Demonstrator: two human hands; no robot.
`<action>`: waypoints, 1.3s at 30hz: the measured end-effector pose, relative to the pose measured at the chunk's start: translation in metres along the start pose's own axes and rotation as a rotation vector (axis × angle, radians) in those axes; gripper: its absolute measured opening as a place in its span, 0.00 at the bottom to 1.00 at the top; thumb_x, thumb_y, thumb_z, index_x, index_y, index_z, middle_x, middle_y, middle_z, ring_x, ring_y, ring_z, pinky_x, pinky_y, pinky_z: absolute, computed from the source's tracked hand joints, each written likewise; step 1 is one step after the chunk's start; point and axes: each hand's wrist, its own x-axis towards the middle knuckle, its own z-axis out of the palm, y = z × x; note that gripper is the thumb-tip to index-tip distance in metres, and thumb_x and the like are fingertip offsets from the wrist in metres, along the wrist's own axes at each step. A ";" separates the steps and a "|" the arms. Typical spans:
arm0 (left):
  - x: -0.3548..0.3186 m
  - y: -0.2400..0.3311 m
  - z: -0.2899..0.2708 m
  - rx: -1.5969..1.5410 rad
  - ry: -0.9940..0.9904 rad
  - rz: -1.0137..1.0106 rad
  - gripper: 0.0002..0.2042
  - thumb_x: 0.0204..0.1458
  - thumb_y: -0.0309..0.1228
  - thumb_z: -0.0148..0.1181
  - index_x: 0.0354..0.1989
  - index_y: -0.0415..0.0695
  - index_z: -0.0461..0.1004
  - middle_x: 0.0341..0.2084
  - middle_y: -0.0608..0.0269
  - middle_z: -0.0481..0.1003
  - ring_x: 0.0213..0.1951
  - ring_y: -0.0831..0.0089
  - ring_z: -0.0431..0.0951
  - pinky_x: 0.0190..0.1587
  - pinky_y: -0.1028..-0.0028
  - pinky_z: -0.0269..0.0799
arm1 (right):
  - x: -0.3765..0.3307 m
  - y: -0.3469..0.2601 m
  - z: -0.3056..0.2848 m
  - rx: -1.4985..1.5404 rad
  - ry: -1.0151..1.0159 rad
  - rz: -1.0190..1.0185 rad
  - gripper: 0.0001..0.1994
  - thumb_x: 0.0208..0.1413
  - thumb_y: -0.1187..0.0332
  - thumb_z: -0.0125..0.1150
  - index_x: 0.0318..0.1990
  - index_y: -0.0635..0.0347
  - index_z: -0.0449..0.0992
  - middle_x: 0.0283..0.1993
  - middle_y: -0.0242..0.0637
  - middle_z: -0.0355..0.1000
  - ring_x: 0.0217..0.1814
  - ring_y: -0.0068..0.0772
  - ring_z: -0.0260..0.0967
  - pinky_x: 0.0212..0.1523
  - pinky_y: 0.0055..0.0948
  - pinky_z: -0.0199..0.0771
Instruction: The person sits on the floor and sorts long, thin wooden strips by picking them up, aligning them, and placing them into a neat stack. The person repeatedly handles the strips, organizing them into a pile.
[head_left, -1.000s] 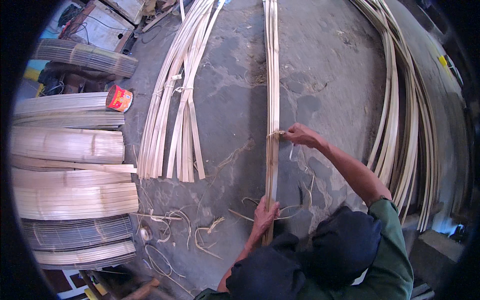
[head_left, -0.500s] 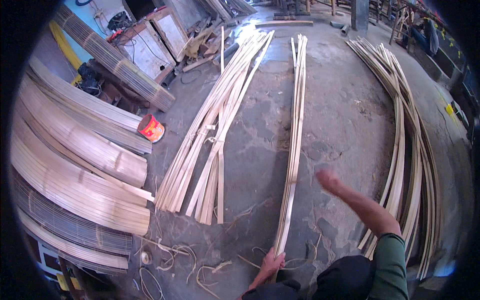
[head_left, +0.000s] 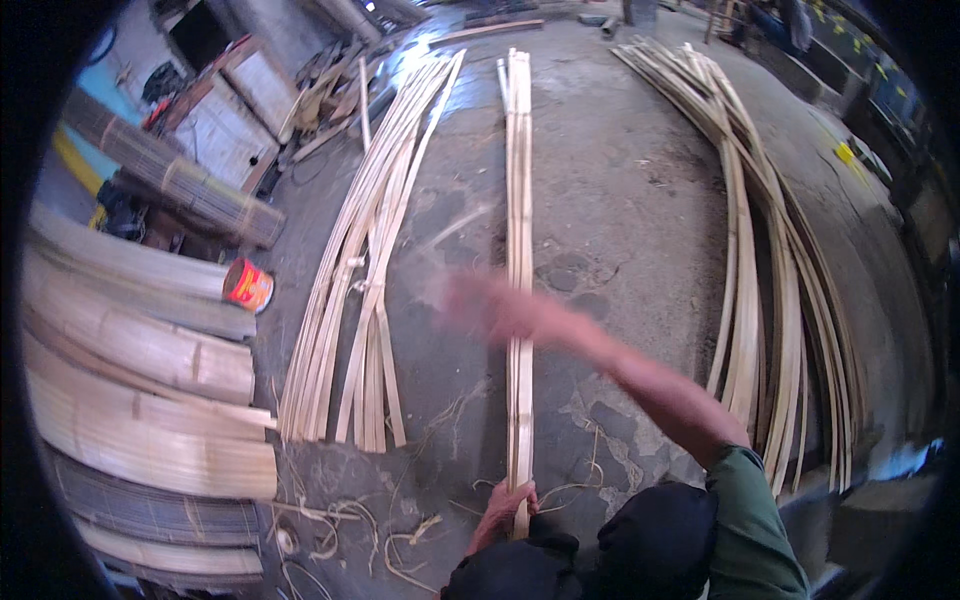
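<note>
A narrow bundle of long bamboo strips (head_left: 519,190) runs straight away from me across the floor. My left hand (head_left: 508,502) is closed around its near end, low in front of my knees. Above the middle of this bundle, my right arm reaches across to the left. The right hand (head_left: 490,305) is smeared by motion, so its fingers cannot be made out. Just beyond it shows a short pale streak (head_left: 458,227), perhaps a thin strip; whether the hand touches it is unclear.
To the left lies a tied, wider bundle of strips (head_left: 340,290), and to the right a long curved pile (head_left: 745,220). Slatted bamboo mats (head_left: 150,440) and a red tin (head_left: 247,286) line the far left. Loose fibre ties (head_left: 375,530) litter the floor nearby.
My right arm has swung left, from beside the narrow bundle to across it. The left hand keeps its grip on the near end. The whole view has shifted, and the bundle appears more upright.
</note>
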 end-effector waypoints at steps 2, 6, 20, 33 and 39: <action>-0.014 0.018 -0.001 0.036 0.035 -0.059 0.16 0.58 0.38 0.59 0.46 0.39 0.67 0.24 0.63 0.72 0.25 0.73 0.74 0.28 0.71 0.72 | -0.007 -0.023 0.056 -0.152 -0.558 0.008 0.34 0.60 0.48 0.56 0.66 0.61 0.61 0.65 0.54 0.62 0.63 0.54 0.64 0.61 0.42 0.66; -0.014 0.020 0.002 -0.046 -0.035 -0.079 0.16 0.58 0.37 0.59 0.47 0.39 0.67 0.25 0.62 0.73 0.26 0.72 0.75 0.27 0.71 0.71 | -0.109 0.096 0.071 -0.364 0.017 0.331 0.36 0.60 0.42 0.52 0.63 0.64 0.60 0.54 0.56 0.69 0.56 0.51 0.68 0.54 0.36 0.70; -0.057 0.086 0.031 -0.106 -0.155 0.099 0.07 0.56 0.29 0.55 0.32 0.39 0.66 0.20 0.60 0.71 0.21 0.69 0.73 0.24 0.67 0.73 | -0.115 0.005 0.106 1.091 0.271 0.578 0.22 0.61 0.63 0.60 0.56 0.55 0.56 0.33 0.31 0.65 0.30 0.22 0.67 0.29 0.29 0.74; 0.001 0.139 0.078 -0.106 -0.109 0.329 0.06 0.59 0.27 0.54 0.42 0.43 0.65 0.18 0.65 0.65 0.18 0.73 0.67 0.23 0.69 0.68 | -0.057 0.008 0.024 0.873 0.208 0.331 0.21 0.64 0.59 0.53 0.55 0.61 0.56 0.35 0.33 0.65 0.32 0.25 0.68 0.32 0.29 0.74; 0.062 0.131 0.100 -0.099 0.000 0.226 0.07 0.59 0.29 0.56 0.39 0.45 0.63 0.21 0.66 0.66 0.20 0.74 0.66 0.23 0.72 0.66 | -0.118 0.053 0.007 0.342 0.460 0.489 0.28 0.67 0.52 0.43 0.64 0.66 0.57 0.55 0.55 0.68 0.57 0.43 0.66 0.60 0.38 0.63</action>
